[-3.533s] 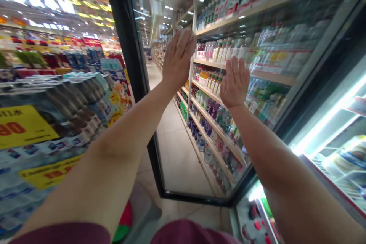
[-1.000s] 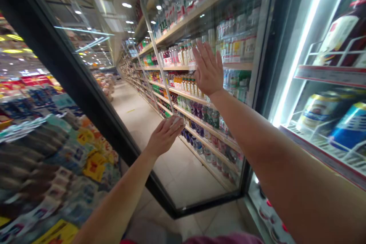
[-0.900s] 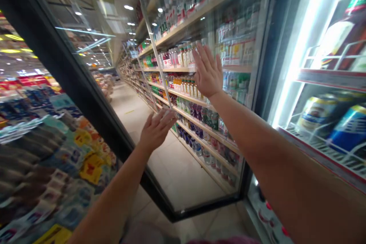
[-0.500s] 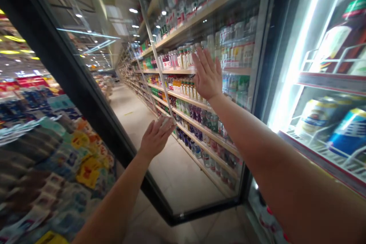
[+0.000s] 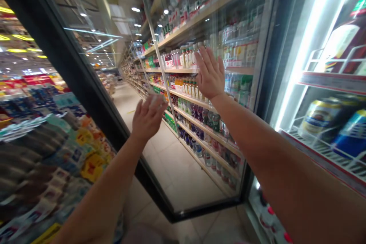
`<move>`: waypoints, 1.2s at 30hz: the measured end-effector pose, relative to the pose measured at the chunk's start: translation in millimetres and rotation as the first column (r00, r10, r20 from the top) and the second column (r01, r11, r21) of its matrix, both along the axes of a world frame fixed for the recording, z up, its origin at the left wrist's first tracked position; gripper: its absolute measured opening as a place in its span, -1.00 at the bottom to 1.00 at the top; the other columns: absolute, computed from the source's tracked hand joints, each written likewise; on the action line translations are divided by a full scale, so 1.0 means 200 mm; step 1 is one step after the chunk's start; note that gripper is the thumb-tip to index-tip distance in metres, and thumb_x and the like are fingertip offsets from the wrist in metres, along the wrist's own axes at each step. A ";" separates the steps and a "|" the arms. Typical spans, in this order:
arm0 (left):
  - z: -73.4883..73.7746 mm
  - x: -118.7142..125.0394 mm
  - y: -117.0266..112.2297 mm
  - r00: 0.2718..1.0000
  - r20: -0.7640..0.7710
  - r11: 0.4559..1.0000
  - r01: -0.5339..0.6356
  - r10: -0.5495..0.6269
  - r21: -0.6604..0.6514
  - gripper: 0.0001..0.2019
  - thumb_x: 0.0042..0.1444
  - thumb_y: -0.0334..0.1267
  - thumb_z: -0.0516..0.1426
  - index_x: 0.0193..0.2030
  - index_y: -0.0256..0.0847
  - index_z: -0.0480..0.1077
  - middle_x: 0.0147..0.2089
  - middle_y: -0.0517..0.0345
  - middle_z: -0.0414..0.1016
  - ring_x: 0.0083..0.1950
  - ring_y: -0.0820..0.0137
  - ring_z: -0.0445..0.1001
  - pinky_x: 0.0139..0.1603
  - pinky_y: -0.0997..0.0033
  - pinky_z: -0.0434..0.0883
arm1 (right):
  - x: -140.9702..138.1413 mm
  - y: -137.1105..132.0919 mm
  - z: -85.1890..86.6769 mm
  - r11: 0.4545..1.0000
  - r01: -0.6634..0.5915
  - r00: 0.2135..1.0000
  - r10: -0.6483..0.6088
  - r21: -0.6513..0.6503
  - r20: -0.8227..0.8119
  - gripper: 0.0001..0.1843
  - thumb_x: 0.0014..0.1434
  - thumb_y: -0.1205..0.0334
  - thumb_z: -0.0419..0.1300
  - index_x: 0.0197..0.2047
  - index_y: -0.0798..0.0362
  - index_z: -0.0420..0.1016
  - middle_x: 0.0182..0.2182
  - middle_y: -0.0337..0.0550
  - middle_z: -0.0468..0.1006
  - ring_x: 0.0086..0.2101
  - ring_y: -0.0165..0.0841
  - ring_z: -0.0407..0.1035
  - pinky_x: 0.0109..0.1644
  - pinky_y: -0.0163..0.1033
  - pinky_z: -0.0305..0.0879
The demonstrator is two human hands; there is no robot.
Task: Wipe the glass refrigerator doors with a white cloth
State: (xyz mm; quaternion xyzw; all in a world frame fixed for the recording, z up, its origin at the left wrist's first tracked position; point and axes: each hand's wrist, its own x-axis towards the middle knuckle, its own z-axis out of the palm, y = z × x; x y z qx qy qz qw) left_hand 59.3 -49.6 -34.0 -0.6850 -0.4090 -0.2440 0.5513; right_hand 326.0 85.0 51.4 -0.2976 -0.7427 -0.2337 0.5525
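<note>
Black-framed clear glass door [image 5: 181, 89]
Likely heavy, best edge-held; fingers are spread on right hand [image 5: 211, 77]; on left hand [image 5: 147, 120], cannot be told.

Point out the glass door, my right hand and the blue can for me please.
Glass door [image 5: 181, 95]: head view, on the see-through pane near its middle.
Right hand [image 5: 211, 76]: head view, on the back of the hand.
Blue can [image 5: 351, 134]: head view, on its blue side.
</note>
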 end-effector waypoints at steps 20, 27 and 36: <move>0.29 0.24 0.09 0.991 -0.058 0.992 0.114 -0.118 -0.057 -0.51 0.40 -0.37 0.05 0.44 -0.10 0.24 0.50 0.03 0.17 0.58 0.14 -0.10 0.54 -0.05 0.07 | 0.00 -0.01 -0.01 0.998 -0.007 0.999 0.009 0.057 -0.037 -0.27 0.27 0.30 -0.12 0.51 -0.02 0.05 0.49 -0.16 0.07 0.49 -0.27 -0.18 0.55 0.18 -0.27; 0.61 0.25 0.16 0.977 0.200 0.992 0.045 -0.069 0.119 -0.48 0.39 -0.36 0.00 0.47 -0.18 0.17 0.57 0.14 -0.01 0.60 0.17 -0.21 0.58 -0.09 -0.08 | 0.00 0.00 -0.02 0.997 0.007 0.999 -0.004 0.074 -0.039 -0.28 0.28 0.27 -0.11 0.51 0.00 0.06 0.48 -0.14 0.07 0.49 -0.26 -0.18 0.54 0.18 -0.26; 0.51 0.31 0.21 0.993 -0.030 0.981 0.109 -0.115 -0.163 -0.55 0.47 -0.36 -0.11 0.42 -0.10 0.24 0.52 0.26 0.13 0.60 0.35 -0.21 0.58 0.04 -0.07 | 0.01 -0.02 -0.01 0.999 -0.007 1.000 0.007 0.036 -0.023 -0.26 0.28 0.28 -0.10 0.52 0.00 0.04 0.49 -0.14 0.04 0.49 -0.24 -0.19 0.54 0.19 -0.26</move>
